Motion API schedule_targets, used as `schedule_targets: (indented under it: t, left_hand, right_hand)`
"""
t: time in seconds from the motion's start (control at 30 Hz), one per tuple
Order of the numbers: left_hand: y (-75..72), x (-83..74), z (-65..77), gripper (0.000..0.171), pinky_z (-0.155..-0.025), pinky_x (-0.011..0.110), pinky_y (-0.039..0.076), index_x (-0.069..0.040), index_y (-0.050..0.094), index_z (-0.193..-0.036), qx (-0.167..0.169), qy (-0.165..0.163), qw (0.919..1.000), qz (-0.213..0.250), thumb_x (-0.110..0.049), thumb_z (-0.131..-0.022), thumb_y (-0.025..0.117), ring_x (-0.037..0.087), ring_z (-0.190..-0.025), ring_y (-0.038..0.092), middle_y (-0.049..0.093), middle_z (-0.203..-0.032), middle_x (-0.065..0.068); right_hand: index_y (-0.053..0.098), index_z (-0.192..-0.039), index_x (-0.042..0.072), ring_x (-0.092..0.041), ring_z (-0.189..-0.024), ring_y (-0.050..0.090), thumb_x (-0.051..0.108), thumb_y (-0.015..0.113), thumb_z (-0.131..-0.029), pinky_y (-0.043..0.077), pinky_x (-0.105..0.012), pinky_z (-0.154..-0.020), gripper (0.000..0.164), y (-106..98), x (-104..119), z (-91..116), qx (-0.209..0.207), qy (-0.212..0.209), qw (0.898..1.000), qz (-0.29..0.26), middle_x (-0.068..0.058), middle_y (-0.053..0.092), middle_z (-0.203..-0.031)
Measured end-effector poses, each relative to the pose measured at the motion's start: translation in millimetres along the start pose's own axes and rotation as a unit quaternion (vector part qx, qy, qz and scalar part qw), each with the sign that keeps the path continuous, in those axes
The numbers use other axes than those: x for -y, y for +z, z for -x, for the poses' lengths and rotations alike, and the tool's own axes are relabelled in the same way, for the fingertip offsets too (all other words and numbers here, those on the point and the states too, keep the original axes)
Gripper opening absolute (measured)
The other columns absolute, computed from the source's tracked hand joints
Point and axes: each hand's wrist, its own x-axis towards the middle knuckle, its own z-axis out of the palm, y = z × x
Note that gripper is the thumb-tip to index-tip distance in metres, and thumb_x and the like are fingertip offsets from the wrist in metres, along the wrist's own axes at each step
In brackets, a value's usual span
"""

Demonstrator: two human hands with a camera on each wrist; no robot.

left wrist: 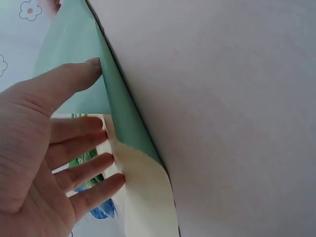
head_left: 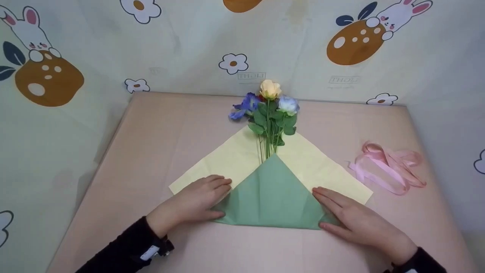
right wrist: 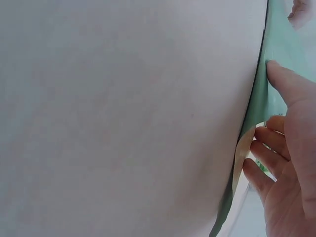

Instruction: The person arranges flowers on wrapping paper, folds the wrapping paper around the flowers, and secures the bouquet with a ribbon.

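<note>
A sheet of wrapping paper, green [head_left: 273,197] on one face and pale yellow [head_left: 322,163] on the other, lies with its lower part folded up into a green triangle. My left hand [head_left: 199,199] rests on the left side of this fold, thumb near the bottom edge and fingers extended over the slanted edge. On the right side, my right hand [head_left: 352,216] touches the fold in much the same way. Flower stems [head_left: 269,140] run under the green tip. Above them show a cream rose [head_left: 270,89], a light blue flower [head_left: 288,105] and a purple-blue flower [head_left: 246,105]; a red bloom is mostly hidden.
A loose heap of pink ribbon [head_left: 390,167] lies right of the paper. Everything sits on a pinkish table [head_left: 170,132], whose back edge meets a wall covering [head_left: 189,45] printed with rabbits and flowers.
</note>
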Motion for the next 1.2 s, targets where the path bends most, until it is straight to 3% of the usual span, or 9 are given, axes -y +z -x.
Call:
schedule_targets:
  t: [0.17,0.3,0.4,0.53,0.7,0.8,0.93,1.2]
  left_hand:
    - [-0.4,-1.0,0.4,0.081,-0.113,0.053,0.051,0.007,0.059,-0.149,-0.012,-0.018,0.9998,-0.003,-0.033,-0.087,0.092,0.038,-0.141,0.056,0.057,-0.155,0.022]
    - [-4.1,-7.5,-0.1,0.079,-0.11,0.056,0.053,0.003,0.059,-0.15,-0.014,-0.007,0.9997,-0.017,-0.032,-0.087,0.092,0.039,-0.144,0.054,0.054,-0.159,0.022]
    - [-8.3,-18.7,-5.7,0.077,-0.111,0.055,0.053,0.001,0.059,-0.151,-0.016,0.018,0.999,-0.039,-0.041,-0.093,0.088,0.038,-0.147,0.052,0.053,-0.161,0.021]
    - [-10.8,-38.5,-20.6,0.078,-0.116,0.049,0.05,-0.001,0.054,-0.157,-0.013,0.07,0.9949,-0.072,-0.052,-0.102,0.076,0.034,-0.153,0.048,0.051,-0.165,0.017]
    - [-0.6,-55.7,-41.4,0.076,-0.125,0.043,0.041,-0.003,0.041,-0.167,0.018,0.114,0.9859,-0.121,-0.051,-0.111,0.061,0.028,-0.161,0.036,0.04,-0.174,0.011]
    - [9.9,-58.4,-51.3,0.076,-0.128,0.042,0.034,-0.002,0.035,-0.169,0.041,0.111,0.9823,-0.146,-0.051,-0.114,0.053,0.026,-0.165,0.029,0.031,-0.178,0.012]
    - [19.4,-58.6,-58.0,0.078,-0.131,0.039,0.029,0.001,0.032,-0.169,0.067,0.099,0.9802,-0.158,-0.052,-0.115,0.05,0.026,-0.166,0.024,0.027,-0.179,0.015]
    - [18.9,-54.6,-58.3,0.088,-0.132,0.039,0.023,0.001,0.022,-0.172,0.097,0.085,0.9862,-0.104,-0.056,-0.112,0.052,0.025,-0.168,0.015,0.016,-0.182,0.015]
  right_hand:
    - [0.047,-0.164,0.001,-0.03,-0.148,0.054,0.041,0.084,-0.097,0.014,-0.016,-0.128,0.086,0,-2,0,-0.004,-0.006,1.0,0.007,-0.013,0.052,-0.164]
    - [0.047,-0.164,0.003,-0.033,-0.149,0.052,0.038,0.089,-0.092,0.014,-0.018,-0.129,0.09,-5,1,-5,-0.01,-0.021,1.0,0.01,-0.014,0.05,-0.166]
    - [0.049,-0.163,0.006,-0.036,-0.151,0.048,0.034,0.089,-0.091,0.012,-0.02,-0.131,0.087,-12,8,-16,-0.012,-0.036,0.999,0.005,-0.015,0.047,-0.168]
    - [0.059,-0.157,0.009,-0.037,-0.152,0.048,0.03,0.086,-0.095,0.012,-0.025,-0.132,0.071,-14,23,-37,-0.02,-0.079,0.997,0.007,-0.013,0.049,-0.167]
    - [0.061,-0.154,0.006,-0.032,-0.153,0.049,0.033,0.08,-0.101,0.035,-0.038,-0.128,0.062,0,42,-61,-0.007,-0.126,0.991,0.033,-0.012,0.051,-0.166]
    - [0.056,-0.157,0.003,-0.03,-0.154,0.048,0.034,0.076,-0.104,0.046,-0.045,-0.12,0.064,12,46,-71,0.004,-0.124,0.991,0.042,-0.013,0.049,-0.168]
    - [0.052,-0.16,0.002,-0.029,-0.155,0.047,0.032,0.074,-0.106,0.048,-0.046,-0.118,0.066,25,44,-75,0.014,-0.115,0.992,0.046,-0.013,0.045,-0.171]
    - [0.041,-0.167,0.003,-0.03,-0.159,0.041,0.044,0.067,-0.109,0.047,-0.047,-0.119,0.075,27,35,-69,0.065,-0.104,0.992,0.022,-0.013,0.036,-0.176]
